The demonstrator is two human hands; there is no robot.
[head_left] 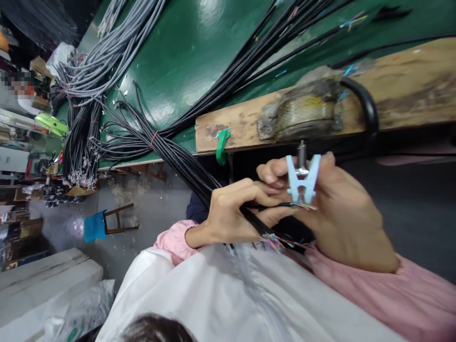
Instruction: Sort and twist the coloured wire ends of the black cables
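My left hand [231,209] is closed around a bundle of black cables [188,166] that comes down from the table. One black cable [270,205] runs out between its fingers and thumb, with thin coloured wires [302,205] bared at the tip. My right hand [349,213] is closed about a light blue plastic clip [303,183], its thumb at one arm and its fingers near the other. Between the clip's arms stands a metal shaft [302,156], which points out from a tape-wrapped device [306,107]. The bared wires lie at the clip's lower end. More stripped cable ends [276,241] hang below my left hand.
A wooden board [409,85] along the green table's [185,57] edge carries the wrapped device and a green hook-shaped piece [223,146]. Grey cables [117,61] and further black cables [83,137] lie on the table. A blue-seated stool [95,225] is on the floor, left.
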